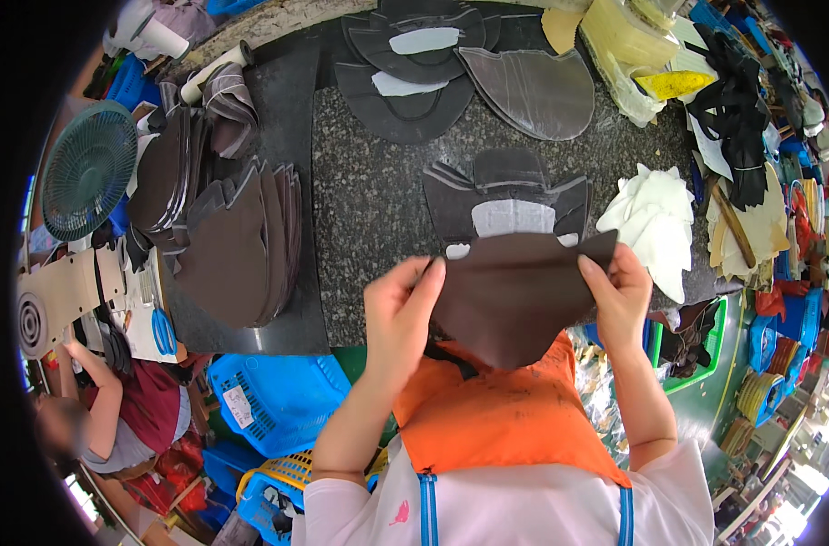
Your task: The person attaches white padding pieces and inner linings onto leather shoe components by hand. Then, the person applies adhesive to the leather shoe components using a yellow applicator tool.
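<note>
A dark brown leather piece (514, 300) is stretched between my two hands above the table's near edge. My left hand (403, 314) pinches its left corner between thumb and fingers. The right corner is gripped the same way by my right hand (620, 293). Just beyond it lie curved black pieces (510, 168) with a white patch (513, 218) on them, partly hidden by the leather. To the right sits a pile of white cut pieces (651, 223). At the far side are more black pieces (405, 114) with white patches, and a dark panel with a curved edge (533, 91).
Stacked brown leather pieces (237, 255) stand on the left of the speckled tabletop (369, 209). A green fan (88, 170) is at far left, and blue baskets (278, 400) are below the table edge. Black strips (737, 118) lie at right. Another person (114, 414) works at lower left.
</note>
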Motion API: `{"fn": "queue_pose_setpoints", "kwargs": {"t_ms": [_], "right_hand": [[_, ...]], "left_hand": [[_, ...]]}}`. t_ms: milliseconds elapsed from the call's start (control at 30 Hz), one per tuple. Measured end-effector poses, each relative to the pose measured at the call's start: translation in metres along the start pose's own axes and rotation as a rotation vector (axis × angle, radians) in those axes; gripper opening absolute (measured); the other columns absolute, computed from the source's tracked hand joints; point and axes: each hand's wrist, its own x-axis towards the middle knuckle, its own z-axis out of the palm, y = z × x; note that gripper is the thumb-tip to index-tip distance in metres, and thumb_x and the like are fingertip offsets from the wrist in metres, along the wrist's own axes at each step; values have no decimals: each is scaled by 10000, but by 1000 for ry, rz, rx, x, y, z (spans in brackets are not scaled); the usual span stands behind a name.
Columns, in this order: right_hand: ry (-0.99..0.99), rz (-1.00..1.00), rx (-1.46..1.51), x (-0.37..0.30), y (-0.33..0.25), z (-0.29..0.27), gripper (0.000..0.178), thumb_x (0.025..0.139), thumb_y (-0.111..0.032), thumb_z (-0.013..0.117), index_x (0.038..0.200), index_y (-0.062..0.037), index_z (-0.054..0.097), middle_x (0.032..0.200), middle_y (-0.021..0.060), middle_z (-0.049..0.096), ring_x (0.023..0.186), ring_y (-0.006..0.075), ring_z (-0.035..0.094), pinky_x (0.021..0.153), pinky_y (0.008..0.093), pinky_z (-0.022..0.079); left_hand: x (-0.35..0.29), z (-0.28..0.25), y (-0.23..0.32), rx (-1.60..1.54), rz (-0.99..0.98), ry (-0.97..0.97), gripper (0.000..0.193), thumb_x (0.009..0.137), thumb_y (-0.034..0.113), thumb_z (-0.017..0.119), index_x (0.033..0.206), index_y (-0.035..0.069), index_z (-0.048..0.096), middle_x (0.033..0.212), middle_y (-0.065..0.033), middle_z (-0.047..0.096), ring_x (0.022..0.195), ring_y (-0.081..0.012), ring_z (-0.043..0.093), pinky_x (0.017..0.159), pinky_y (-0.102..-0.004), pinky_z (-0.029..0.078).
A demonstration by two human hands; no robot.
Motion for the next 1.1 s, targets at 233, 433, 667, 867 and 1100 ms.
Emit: {"fn": "queue_pose_setpoints", "kwargs": {"t_ms": [233,433,667,867,1100], "right_hand": [[105,-118,-297,46,16,18,123,879,-99,675,890,4,608,683,-21,545,624,35,410,549,220,360],[110,-143,-309,61,18,23,191,887,-130,667,865,9,538,666,45,537,611,73,451,548,258,396],[80,-71,-458,66,10,23,211,882,-151,666,886,10,531,685,125,575,600,149,553,575,303,451],[90,-160,-643,70,2,27,206,868,-152,657,937,11,552,739,179,613,646,327,612,621,373,478],[-24,-156,-782,84,-8,19,196,873,-163,646,960,-6,566,799,209,653,766,393,655,666,439,499]], "left_hand": [[59,1,-12,911,554,185,151,783,140,773,818,15,696,852,-67,676,908,-231,572,785,-351,453],[67,6,-17,907,568,272,168,770,203,786,769,82,669,772,-6,640,834,-207,546,788,-366,370],[73,9,-15,1004,564,223,192,793,221,779,791,57,680,751,-62,592,810,-238,531,768,-368,404],[86,8,-11,1103,666,299,246,796,145,747,761,78,513,710,-77,545,680,-280,520,677,-431,391],[43,69,-28,1131,765,-496,843,652,400,810,1378,126,481,1468,-163,386,1369,-416,325,1094,-604,282]]}}
